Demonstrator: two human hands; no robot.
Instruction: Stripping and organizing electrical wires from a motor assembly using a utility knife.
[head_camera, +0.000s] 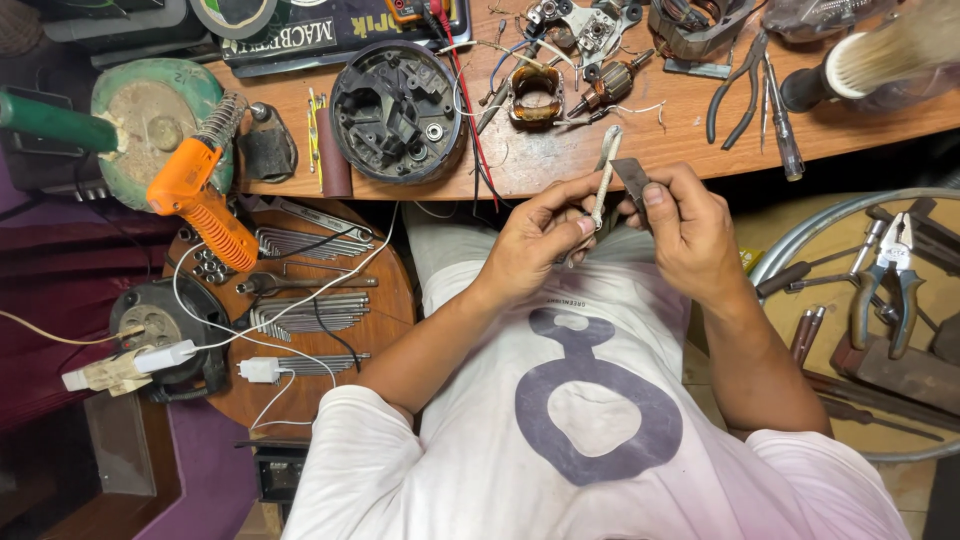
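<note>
Sleeve: a thin whitish woven tube (603, 185), held upright just near of the wooden workbench edge (560, 170), above the person's lap; its top end reaches the bench edge, its lower end is hidden behind the fingers.
Left hand: the left hand (530, 245) pinches the lower part of the tube between thumb and fingertips, fingers curled narrow around it.
Right hand: the right hand (690, 225) grips a small flat dark grey strip (632, 180) between thumb and forefinger, just right of the tube; whether strip and tube touch is hard to make out.
Bench, far: a round black plastic housing (398, 112) lies left of the hands, a copper-wound stator coil (536, 98) and a small motor armature (608, 85) beyond them, with loose wires I cannot sort out.
Bench, right: dark-handled pliers (738, 85) and a screwdriver (782, 125) lie near a pale bristle brush (880, 60), which is blurred and cut off at the frame edge.
Left side: an orange-handled soldering gun (200, 205) rests over a round wooden stool top (385, 320) carrying rows of steel hex keys (300, 312).
Right side: grey-green-handled pliers (888, 285) lie on a tray partly cut off by the edge.
</note>
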